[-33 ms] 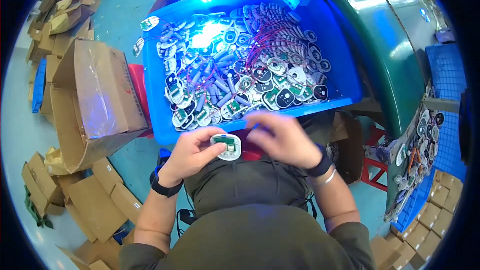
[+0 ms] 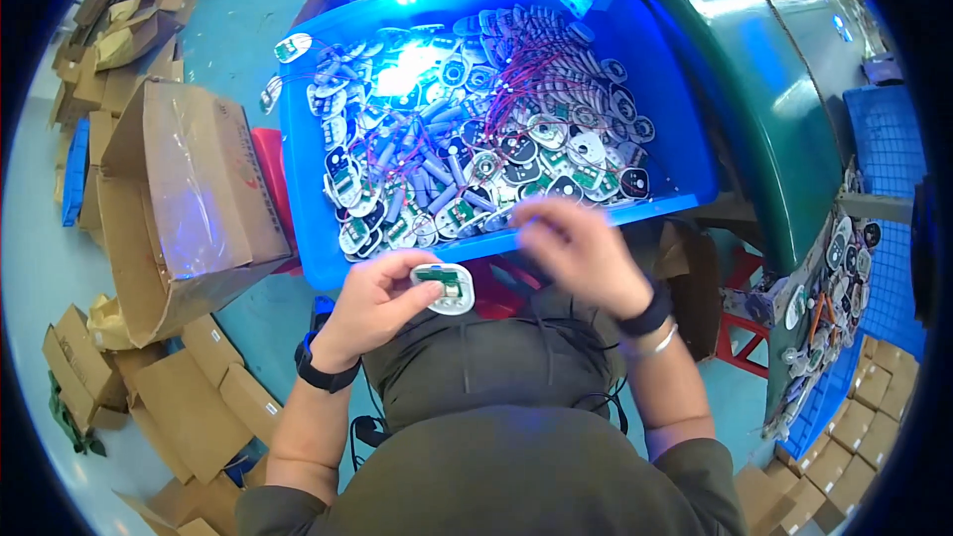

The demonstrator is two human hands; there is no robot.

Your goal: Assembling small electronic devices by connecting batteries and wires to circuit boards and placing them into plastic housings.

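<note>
My left hand [image 2: 382, 303] pinches a white rounded casing [image 2: 458, 304] with a green circuit board showing inside it. The thumb lies across the casing's open face, just in front of the blue bin's near rim. To its right, my right hand [image 2: 581, 256] is smeared by motion beside that rim; whether it holds anything is hidden. The blue bin [image 2: 685, 154] is heaped with similar white and black casings, many with green boards, red wires and purple cylindrical cells [image 2: 437, 171].
Cardboard boxes [image 2: 204, 179] stand left of the bin, with flattened cartons [image 2: 189, 382] below. A green machine cover [image 2: 764, 109] rises at the right. Beside it, more casings lie on a bench [image 2: 834, 278]. A red stool [image 2: 745, 342] stands underneath.
My right hand has moved a little right, away from the casing. My left hand has shifted slightly left and up, still gripping the casing.
</note>
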